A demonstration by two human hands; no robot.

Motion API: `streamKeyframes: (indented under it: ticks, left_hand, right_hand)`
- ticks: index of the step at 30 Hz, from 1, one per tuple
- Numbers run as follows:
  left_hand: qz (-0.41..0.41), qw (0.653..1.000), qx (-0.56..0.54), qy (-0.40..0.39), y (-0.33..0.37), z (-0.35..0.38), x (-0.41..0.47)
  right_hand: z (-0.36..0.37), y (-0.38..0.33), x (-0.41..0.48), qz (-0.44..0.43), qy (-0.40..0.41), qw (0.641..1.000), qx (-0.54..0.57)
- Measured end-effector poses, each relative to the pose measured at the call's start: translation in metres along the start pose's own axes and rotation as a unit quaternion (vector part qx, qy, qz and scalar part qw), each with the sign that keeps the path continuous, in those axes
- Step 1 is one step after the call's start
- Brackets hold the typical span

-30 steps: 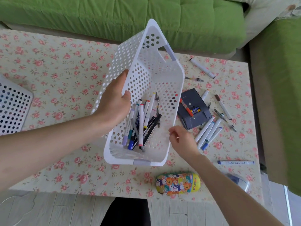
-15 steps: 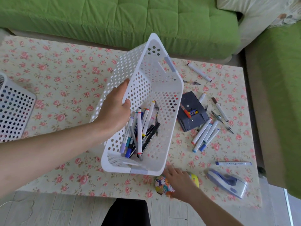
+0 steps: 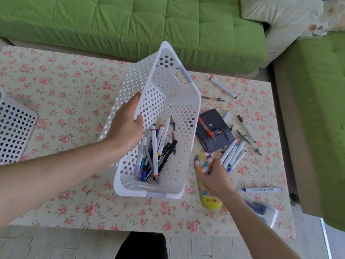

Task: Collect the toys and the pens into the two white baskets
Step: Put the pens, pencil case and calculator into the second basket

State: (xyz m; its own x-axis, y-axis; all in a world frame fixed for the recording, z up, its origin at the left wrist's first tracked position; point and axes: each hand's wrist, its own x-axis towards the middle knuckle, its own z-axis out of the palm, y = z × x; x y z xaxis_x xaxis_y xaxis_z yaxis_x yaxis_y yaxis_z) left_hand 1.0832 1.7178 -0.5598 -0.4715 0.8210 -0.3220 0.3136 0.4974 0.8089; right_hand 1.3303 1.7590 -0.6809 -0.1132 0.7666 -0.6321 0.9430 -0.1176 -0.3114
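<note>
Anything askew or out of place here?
Yes. The white basket is tilted with its far end raised, gripped at a side wall by the left hand. The pens inside lie heaped at its near end. The right hand grips a colourful case beside it. Loose markers lie scattered on the table.

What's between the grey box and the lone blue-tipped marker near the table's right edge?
In the head view, a bunch of white markers lies beside the grey box, then bare floral cloth up to the lone marker.
</note>
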Motion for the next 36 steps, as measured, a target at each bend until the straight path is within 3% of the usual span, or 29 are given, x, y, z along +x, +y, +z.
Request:
streamKeyframes:
  ticks: [7, 12, 17, 23, 25, 28, 31, 36]
  left_hand:
    - [0.000, 1.000, -0.004, -0.011, 0.000, 0.006, 0.003]
    - [0.006, 1.000, -0.009, -0.020, -0.004, 0.010, 0.005]
    - [0.006, 1.000, -0.008, -0.021, -0.002, 0.012, 0.015]
    - [0.012, 1.000, -0.014, -0.017, -0.002, 0.008, 0.027]
    - [0.015, 1.000, -0.018, -0.015, -0.005, 0.005, 0.031]
    - [0.014, 1.000, -0.024, -0.006, -0.008, 0.000, 0.039]
    - [0.012, 0.999, -0.030, 0.000, -0.007, -0.006, 0.045]
    - [0.001, 0.999, -0.046, 0.004, -0.006, -0.008, 0.062]
  right_hand:
    - [-0.028, -0.060, 0.004, -0.006, 0.036, 0.982, 0.188]
    - [-0.010, -0.111, 0.001, -0.017, -0.013, 0.950, 0.310]
    - [0.007, -0.140, -0.003, -0.022, -0.058, 0.936, 0.348]
    - [0.011, -0.148, -0.004, -0.067, -0.072, 0.958, 0.269]
    - [0.006, -0.144, 0.001, -0.095, -0.005, 0.964, 0.249]
    - [-0.007, -0.128, 0.016, -0.104, 0.115, 0.943, 0.295]
    - [-0.022, -0.102, 0.039, -0.066, 0.183, 0.936, 0.294]
    - [-0.028, -0.056, 0.086, 0.001, 0.173, 0.981, 0.089]
